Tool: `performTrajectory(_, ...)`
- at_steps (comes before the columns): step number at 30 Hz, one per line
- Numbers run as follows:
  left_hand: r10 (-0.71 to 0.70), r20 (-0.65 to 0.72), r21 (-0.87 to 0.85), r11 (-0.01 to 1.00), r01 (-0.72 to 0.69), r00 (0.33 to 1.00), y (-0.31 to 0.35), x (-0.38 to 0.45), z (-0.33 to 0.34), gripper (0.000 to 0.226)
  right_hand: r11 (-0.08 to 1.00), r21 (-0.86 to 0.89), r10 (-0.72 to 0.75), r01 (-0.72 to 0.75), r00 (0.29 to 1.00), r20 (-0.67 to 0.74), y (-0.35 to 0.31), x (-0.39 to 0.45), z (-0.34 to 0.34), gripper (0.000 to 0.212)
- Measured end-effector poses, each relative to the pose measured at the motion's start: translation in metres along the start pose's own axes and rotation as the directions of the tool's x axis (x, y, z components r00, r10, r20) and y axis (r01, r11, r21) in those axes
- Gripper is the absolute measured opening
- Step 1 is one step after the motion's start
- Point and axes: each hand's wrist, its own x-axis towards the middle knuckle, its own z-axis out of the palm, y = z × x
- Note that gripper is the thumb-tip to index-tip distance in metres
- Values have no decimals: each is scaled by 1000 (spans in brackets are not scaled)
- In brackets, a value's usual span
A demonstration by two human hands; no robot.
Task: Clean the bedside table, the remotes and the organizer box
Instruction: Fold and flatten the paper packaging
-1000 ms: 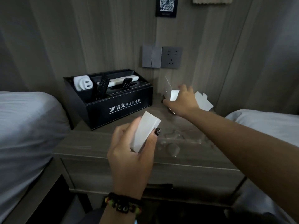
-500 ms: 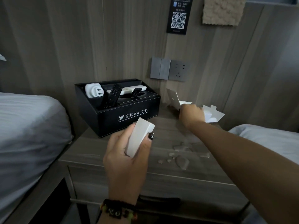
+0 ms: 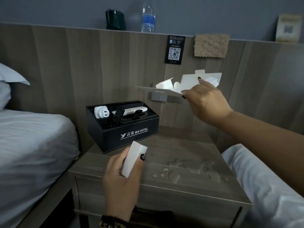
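Left hand: the left hand [image 3: 121,176] is nearest, fingers and thumb wrapped round a small white block [image 3: 133,159], held just above the front of the bedside table [image 3: 164,191]; a beaded bracelet [image 3: 113,222] circles the wrist.
Bedside table: grey wood-grain top, between two white beds, with a puddle and drops of water [image 3: 189,168] on its right half.
Organizer box: the black organizer box [image 3: 125,129] stands at the table's back left, white "HOTEL" lettering on its front.
Box contents: a white plug adapter [image 3: 102,112] in the left compartment, a black remote [image 3: 116,120] leaning upright beside it, a white remote [image 3: 134,111] lying across the back, a second dark remote [image 3: 137,113] next to it.
Right hand: the right hand [image 3: 207,102] pinches an unfolded white cardboard carton [image 3: 181,83], held in the air above the table, near the wall socket [image 3: 174,99].
Ledge: a dark mug [image 3: 115,19] and a water bottle [image 3: 148,18] stand on top of the wall panel.
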Motion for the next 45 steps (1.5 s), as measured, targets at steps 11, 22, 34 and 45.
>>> performTrajectory(11,-17,-227,81,996,36,974,-2,-37,-115,25,883,434,-65,178,962,-263,-153,8,-67,26)
performTrajectory(22,-199,-410,545,729,414,890,-63,-136,-306,68,410,911,205,-32,977,-58,-386,-43,-85,24)
performTrajectory(34,-751,-415,667,132,733,513,-150,-211,-347,54,253,954,158,-164,979,126,-429,-75,-65,12)
performTrajectory(45,-598,-289,254,705,662,748,-64,-112,-291,38,269,906,298,-326,923,244,-366,-60,-72,31)
